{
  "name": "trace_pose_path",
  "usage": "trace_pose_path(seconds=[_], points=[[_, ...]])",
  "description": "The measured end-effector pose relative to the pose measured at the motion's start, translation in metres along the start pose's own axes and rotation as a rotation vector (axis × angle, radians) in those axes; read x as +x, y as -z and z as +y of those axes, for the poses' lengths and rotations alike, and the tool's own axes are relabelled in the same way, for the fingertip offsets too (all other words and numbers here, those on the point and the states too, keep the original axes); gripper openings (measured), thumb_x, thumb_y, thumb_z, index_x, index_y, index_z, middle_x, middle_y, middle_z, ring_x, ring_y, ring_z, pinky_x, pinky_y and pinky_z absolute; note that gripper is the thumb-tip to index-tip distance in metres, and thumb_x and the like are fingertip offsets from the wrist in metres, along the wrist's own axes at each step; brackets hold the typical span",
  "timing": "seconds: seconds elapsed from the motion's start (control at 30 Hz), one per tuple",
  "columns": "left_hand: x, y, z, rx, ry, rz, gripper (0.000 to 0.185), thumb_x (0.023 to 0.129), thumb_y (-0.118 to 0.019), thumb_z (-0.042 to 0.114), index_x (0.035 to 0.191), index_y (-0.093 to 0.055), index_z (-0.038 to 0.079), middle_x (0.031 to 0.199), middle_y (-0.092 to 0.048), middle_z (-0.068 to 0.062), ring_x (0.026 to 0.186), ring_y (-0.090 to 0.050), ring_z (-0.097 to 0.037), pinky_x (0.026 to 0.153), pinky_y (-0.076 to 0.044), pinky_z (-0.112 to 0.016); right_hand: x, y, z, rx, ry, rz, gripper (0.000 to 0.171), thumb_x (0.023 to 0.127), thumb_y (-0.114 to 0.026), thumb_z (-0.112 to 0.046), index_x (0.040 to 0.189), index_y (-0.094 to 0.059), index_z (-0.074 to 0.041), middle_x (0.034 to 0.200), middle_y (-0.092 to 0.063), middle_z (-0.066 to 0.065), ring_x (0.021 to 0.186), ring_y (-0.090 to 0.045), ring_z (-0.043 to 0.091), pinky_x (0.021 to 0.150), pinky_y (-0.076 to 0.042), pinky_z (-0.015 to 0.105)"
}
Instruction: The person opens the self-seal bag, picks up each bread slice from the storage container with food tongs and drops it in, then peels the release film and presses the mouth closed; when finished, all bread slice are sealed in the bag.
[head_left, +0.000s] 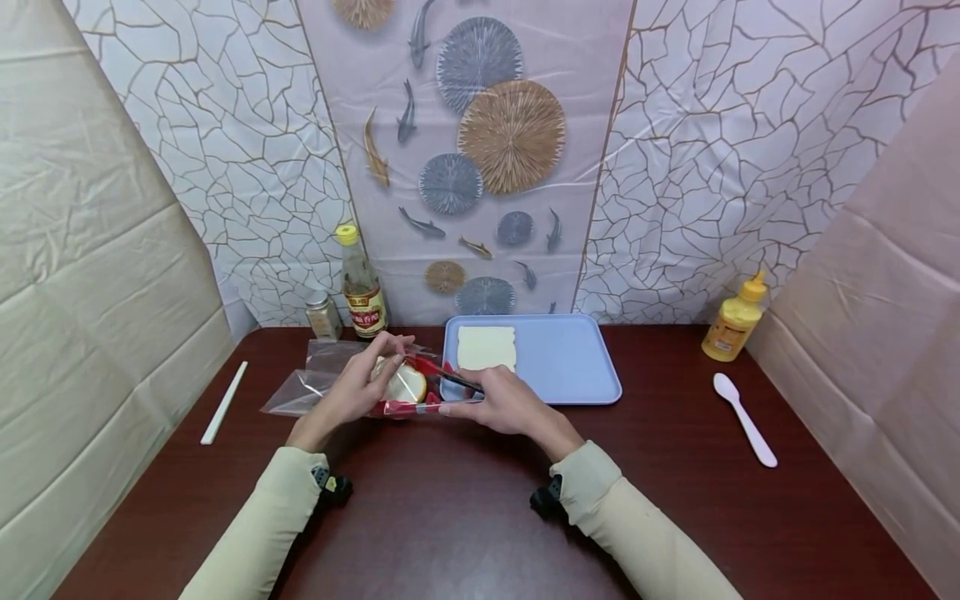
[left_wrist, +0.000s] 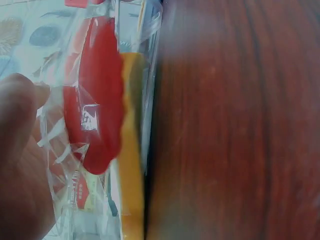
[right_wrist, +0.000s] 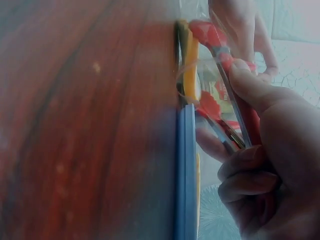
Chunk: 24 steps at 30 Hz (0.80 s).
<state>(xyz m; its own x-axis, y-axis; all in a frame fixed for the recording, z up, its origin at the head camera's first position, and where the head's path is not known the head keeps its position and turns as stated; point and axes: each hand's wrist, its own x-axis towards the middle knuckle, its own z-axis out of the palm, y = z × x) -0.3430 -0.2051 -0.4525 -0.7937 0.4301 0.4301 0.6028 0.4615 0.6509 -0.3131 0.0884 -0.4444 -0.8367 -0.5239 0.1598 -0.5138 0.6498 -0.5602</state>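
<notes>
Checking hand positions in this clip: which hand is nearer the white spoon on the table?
Right. The right hand grips the bread bag left of the white spoon; the left hand is farther left.

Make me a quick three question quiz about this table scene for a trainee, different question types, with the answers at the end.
1. True or false: a pale square slice of bread lies on the light blue plastic tray.
2. Which hand grips the red-handled tongs? A) left hand B) right hand
3. Fill in: the white plastic spoon lies on the dark wooden table near the yellow ____ bottle.

Key: 1 true; 2 B; 3 squeeze. The left hand holds the clear plastic bread bag.
</notes>
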Motion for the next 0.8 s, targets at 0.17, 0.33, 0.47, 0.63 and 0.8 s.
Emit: trace_pose_path(seconds=[0.17,0.33,0.47,0.63,0.8], points=[[-0.0001,-0.0016,0.0004,-0.004,-0.02,-0.011,0.005,0.113,-0.057,0.012,0.114,-0.056,0.016,0.151,-0.067,-0.009,0.146,-0.06,-0.03,0.122,-0.041,-0.062,0.0002,-0.0003,0.0026,-0.008,0.032,0.021,0.077,0.096,-0.075,-0.065,0.155,-0.06,-0.019,0.086,-0.071,0.0,0.076,-0.056,0.012,0.073,-0.049,0.029],[0.0005,-0.0029,0.0023,-0.064,0.002,-0.06,0.007,0.112,-0.059,0.01,0.116,-0.056,0.014,0.153,-0.065,-0.011,0.148,-0.059,-0.033,0.124,-0.038,-0.065,-0.0002,-0.0013,0.0042,0.017,0.053,0.059,0.074,0.096,-0.076,-0.062,0.154,-0.062,-0.018,0.083,-0.068,-0.003,0.072,-0.055,0.01,0.068,-0.048,0.027],[0.0025,-0.004,0.0037,-0.103,-0.034,-0.089,0.005,0.113,-0.057,0.014,0.117,-0.056,0.012,0.151,-0.067,-0.01,0.145,-0.061,-0.035,0.121,-0.044,-0.062,-0.0008,-0.0017,0.0047,0.03,0.042,0.042,0.075,0.095,-0.078,-0.06,0.155,-0.061,-0.018,0.083,-0.069,-0.001,0.072,-0.054,0.011,0.069,-0.047,0.027],[0.0022,-0.0012,0.005,-0.096,-0.035,-0.094,0.005,0.112,-0.058,0.014,0.117,-0.058,0.011,0.147,-0.069,-0.01,0.146,-0.061,-0.032,0.124,-0.041,-0.062,0.0001,-0.0035,0.0028,0.027,0.031,0.012,0.078,0.096,-0.075,-0.063,0.157,-0.058,-0.018,0.094,-0.074,0.006,0.075,-0.056,0.011,0.07,-0.049,0.028],[-0.0012,0.0035,0.0049,-0.022,0.002,-0.108,0.003,0.111,-0.061,0.011,0.113,-0.06,0.011,0.152,-0.066,-0.012,0.151,-0.055,-0.031,0.125,-0.037,-0.06,-0.0001,-0.0039,0.0007,0.035,0.023,-0.005,0.081,0.097,-0.073,-0.065,0.159,-0.055,-0.016,0.12,-0.078,0.009,0.084,-0.061,0.012,0.077,-0.052,0.03]])
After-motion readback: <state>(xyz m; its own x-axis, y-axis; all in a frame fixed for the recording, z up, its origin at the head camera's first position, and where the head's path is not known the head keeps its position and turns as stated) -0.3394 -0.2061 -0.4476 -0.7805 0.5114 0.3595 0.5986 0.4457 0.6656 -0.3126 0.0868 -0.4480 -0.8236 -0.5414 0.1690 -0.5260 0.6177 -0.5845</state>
